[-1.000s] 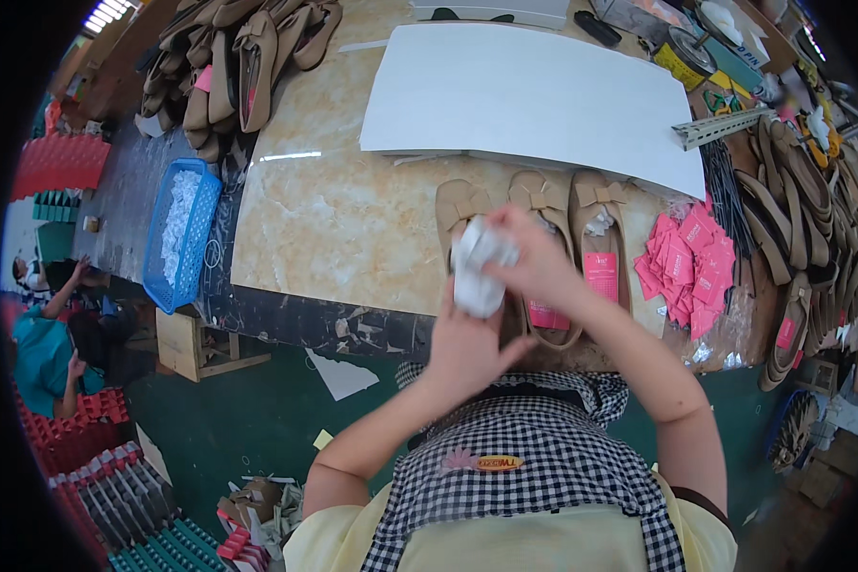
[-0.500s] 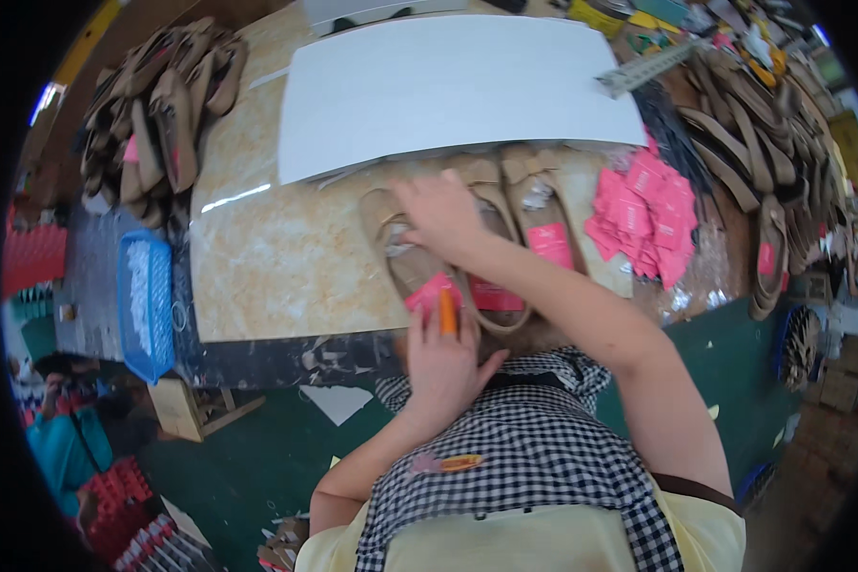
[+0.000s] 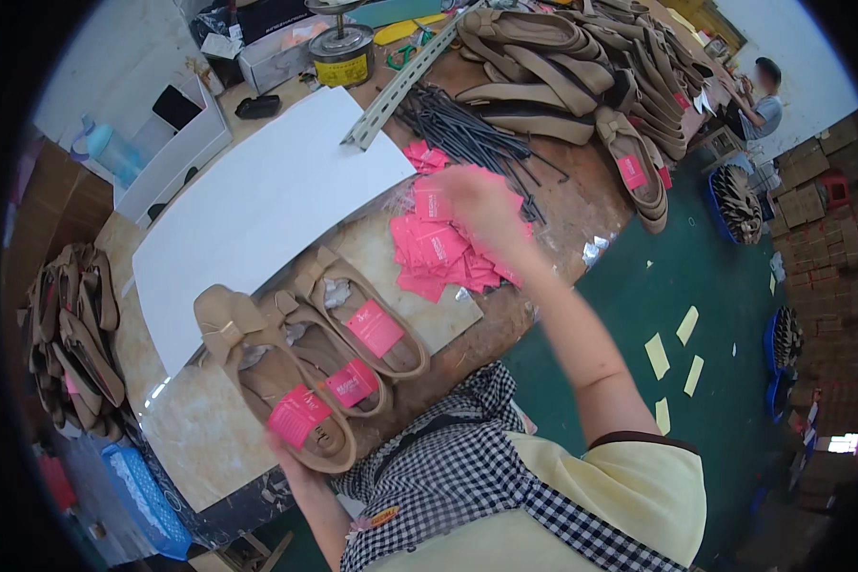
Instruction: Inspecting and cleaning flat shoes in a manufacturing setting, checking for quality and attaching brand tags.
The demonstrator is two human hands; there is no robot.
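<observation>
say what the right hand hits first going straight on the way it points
Most likely the pink cards; the right hand is blurred, so whether it touches them is unclear.

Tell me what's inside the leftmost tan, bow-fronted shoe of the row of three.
The tan shoe holds a pink rectangular card over its insole and crumpled whitish stuffing near the toe. The insole beneath the card and the toe's inner depths are covered.

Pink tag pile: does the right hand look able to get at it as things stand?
Very likely yes: the right hand is over the pink tag pile, with nothing visible between them, and the black strips lie along the far edge. Blur hides any contact.
</observation>
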